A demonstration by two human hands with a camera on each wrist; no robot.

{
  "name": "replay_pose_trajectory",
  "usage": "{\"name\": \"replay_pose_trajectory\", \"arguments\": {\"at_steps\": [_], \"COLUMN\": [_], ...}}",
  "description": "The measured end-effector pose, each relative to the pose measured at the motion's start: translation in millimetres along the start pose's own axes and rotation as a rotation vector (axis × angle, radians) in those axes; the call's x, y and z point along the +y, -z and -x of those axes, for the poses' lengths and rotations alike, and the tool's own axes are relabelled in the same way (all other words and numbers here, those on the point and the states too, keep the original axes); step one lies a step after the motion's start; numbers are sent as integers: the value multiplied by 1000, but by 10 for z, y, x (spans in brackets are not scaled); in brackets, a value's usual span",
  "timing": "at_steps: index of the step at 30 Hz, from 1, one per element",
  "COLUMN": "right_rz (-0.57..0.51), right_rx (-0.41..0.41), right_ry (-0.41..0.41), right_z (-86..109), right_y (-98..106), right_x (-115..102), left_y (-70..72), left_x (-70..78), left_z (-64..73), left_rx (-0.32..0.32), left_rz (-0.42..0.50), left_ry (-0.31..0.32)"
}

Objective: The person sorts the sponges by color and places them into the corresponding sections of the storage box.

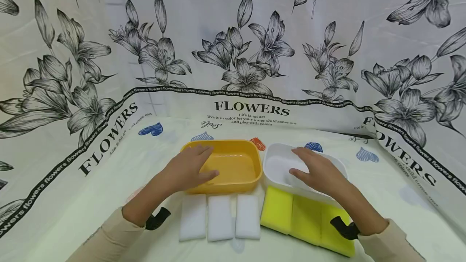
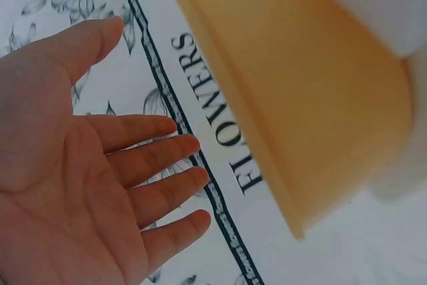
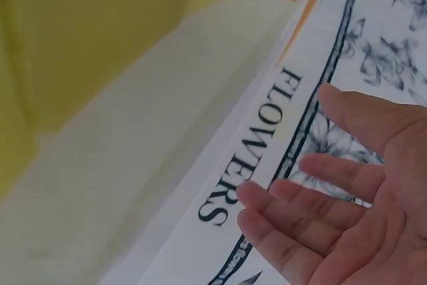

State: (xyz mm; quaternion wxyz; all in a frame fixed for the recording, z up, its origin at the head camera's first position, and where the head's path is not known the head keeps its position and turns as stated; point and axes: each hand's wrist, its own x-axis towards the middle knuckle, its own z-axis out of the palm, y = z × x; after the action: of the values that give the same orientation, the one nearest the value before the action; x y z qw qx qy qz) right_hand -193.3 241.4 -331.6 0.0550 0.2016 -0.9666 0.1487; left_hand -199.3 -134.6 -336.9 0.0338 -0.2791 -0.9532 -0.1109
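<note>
In the head view my left hand (image 1: 190,168) hovers over the left side of a yellow-orange plastic tub (image 1: 233,187), thumb and fingers spread. The left wrist view shows that palm holding nothing, apart from the tub's wall (image 2: 307,91). My right hand (image 1: 317,169) is above a white plastic tub (image 1: 278,165), overlapping its right part. Its fingers are loosely extended with nothing between them in the right wrist view, where the white tub's side (image 3: 153,131) shows close by. Both tubs stand side by side, and bare inner floor shows in each.
In front of the orange tub, three white sponge blocks (image 1: 220,218) lie in a row. Three yellow sponge blocks (image 1: 307,218) lie edge to edge before the white tub. A flower-printed cloth (image 1: 251,110) covers the table and rises behind and at the sides.
</note>
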Motion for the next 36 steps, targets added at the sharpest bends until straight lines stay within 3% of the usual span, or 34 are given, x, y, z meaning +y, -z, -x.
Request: {"name": "replay_pose_trajectory", "arguments": {"at_steps": [5,8,12,17,23,30,36], "right_rz": [8,5,-6,-22,-37,-39,-35], "right_rx": [60,86,84,49,-20,-8,-5], "right_ry": [140,214,273,321,337,405,414], "right_z": [-85,-127,-157,-182,-203,-230,-249], "right_y": [-120,-179,-250,-344,-443,-545,-547], "right_x": [-97,-158,-221,-269,-342,-385,-392], "left_y": [-78,-66,24,79,-117,-379,-442], "left_x": [220,333,416,395,319,237,187], "left_z": [177,292,441,593,708,793,796], "left_rx": [72,97,32,-89,-175,-180,-163], "left_rz": [-55,-31,66,80,-22,-34,10], "left_ry": [-51,-72,-82,-125,-91,-98,-87]}}
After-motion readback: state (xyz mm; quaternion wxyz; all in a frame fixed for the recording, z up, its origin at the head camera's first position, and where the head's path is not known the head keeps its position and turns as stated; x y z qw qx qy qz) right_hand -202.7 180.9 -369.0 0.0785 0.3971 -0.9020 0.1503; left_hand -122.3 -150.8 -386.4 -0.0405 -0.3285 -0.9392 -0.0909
